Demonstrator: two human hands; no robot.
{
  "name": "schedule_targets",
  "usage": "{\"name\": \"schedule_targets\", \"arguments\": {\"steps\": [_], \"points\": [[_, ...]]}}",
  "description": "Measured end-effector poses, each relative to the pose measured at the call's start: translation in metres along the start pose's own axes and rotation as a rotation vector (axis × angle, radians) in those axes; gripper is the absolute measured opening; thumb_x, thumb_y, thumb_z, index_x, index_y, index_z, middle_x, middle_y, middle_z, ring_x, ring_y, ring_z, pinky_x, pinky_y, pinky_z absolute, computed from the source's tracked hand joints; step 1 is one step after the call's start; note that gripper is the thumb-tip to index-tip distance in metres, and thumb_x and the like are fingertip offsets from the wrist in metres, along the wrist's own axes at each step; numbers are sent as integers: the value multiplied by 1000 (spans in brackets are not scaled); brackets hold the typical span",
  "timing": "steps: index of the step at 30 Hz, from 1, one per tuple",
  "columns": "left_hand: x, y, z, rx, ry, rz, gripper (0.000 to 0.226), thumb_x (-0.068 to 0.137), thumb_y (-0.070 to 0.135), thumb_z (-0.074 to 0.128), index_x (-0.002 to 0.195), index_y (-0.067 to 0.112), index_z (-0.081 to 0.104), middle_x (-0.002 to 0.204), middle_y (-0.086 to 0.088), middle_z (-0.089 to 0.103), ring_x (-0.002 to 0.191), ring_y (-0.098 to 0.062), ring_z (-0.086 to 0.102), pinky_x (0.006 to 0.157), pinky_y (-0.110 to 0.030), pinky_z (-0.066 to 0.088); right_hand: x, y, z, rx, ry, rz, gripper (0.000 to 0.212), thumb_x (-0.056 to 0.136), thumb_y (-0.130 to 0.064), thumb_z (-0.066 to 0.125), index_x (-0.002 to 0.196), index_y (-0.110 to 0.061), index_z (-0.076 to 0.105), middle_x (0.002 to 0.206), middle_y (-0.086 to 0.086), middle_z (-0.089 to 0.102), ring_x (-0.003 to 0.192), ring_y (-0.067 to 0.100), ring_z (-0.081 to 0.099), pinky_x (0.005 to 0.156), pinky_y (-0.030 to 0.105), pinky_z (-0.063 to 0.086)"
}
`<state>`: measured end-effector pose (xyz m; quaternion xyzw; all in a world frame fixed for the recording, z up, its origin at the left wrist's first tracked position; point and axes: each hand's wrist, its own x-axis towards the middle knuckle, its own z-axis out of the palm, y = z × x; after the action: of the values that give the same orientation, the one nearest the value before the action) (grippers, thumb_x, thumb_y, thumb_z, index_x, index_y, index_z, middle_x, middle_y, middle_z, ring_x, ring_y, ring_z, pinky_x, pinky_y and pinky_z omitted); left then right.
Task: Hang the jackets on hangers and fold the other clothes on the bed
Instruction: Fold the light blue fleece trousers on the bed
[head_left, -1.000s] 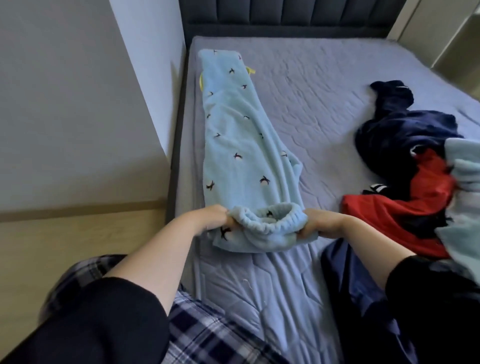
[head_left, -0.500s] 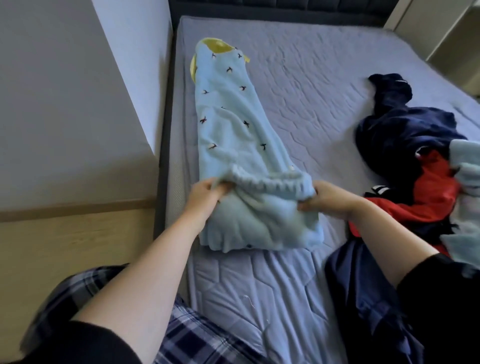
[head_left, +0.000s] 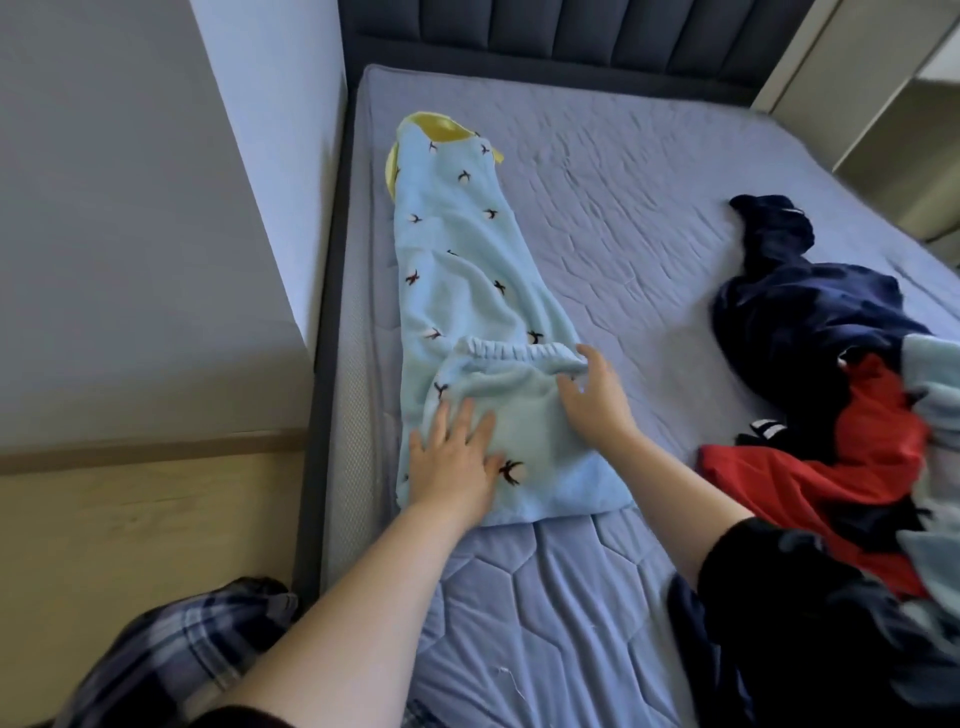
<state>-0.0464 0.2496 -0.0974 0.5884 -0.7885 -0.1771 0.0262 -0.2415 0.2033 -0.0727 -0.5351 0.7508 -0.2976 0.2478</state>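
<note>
Light blue fleece trousers with small dark bird prints and a yellow cuff lie lengthwise along the left side of the bed. Their waistband end is folded over onto the legs. My left hand lies flat with spread fingers on the folded part near its left edge. My right hand rests open on the right side of the fold, its fingertips at the elastic waistband.
A heap of dark navy clothes, a red garment and pale blue fabric covers the bed's right side. A grey wall and wooden floor run left of the bed. A padded headboard stands at the far end.
Both hands carried the waistband away from me, laid it over the legs and let go. They now lie flat on the folded fabric.
</note>
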Motion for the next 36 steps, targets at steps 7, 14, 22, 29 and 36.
{"name": "schedule_targets", "arguments": {"steps": [7, 14, 22, 29, 36], "points": [[15, -9, -10, -521, 379, -253, 46, 92, 34, 57, 130, 11, 46, 144, -11, 35, 131, -26, 35, 103, -36, 34, -12, 38, -8, 67, 55, 309, 30, 90, -41, 54, 87, -11, 55, 78, 2, 55, 80, 24, 52, 61, 35, 35], [35, -31, -29, -972, -134, -542, 58, 83, 47, 65, 121, 3, 56, 111, -9, 64, 101, -27, 62, 93, -42, 51, -7, 35, -16, 77, -192, 423, 52, 84, -62, 55, 104, -15, 55, 96, -2, 58, 86, 16, 55, 73, 31, 38], [25, -34, -41, -1376, -117, -464, 19, 80, 21, 76, 95, 11, 68, 92, -6, 74, 75, -17, 72, 57, -26, 54, -18, 25, -13, 103, -39, 190, 27, 83, -39, 69, 95, -21, 54, 85, -8, 60, 75, 6, 55, 62, 22, 38], [30, -29, -62, -1360, 169, -345, 21, 79, 18, 76, 96, 20, 65, 91, 1, 74, 77, -15, 71, 61, -26, 54, -12, 6, -16, 208, 231, 59, 19, 84, -36, 66, 79, -25, 51, 76, -11, 61, 70, 4, 57, 55, 19, 37], [21, -11, -31, -192, 602, 62, 67, 79, 8, 70, 140, 11, 42, 143, -13, 42, 129, -34, 43, 101, -48, 41, -26, 19, -4, -363, 259, -204, 51, 96, -30, 47, 142, -10, 38, 147, 13, 39, 132, 33, 33, 109, 45, 28]]}}
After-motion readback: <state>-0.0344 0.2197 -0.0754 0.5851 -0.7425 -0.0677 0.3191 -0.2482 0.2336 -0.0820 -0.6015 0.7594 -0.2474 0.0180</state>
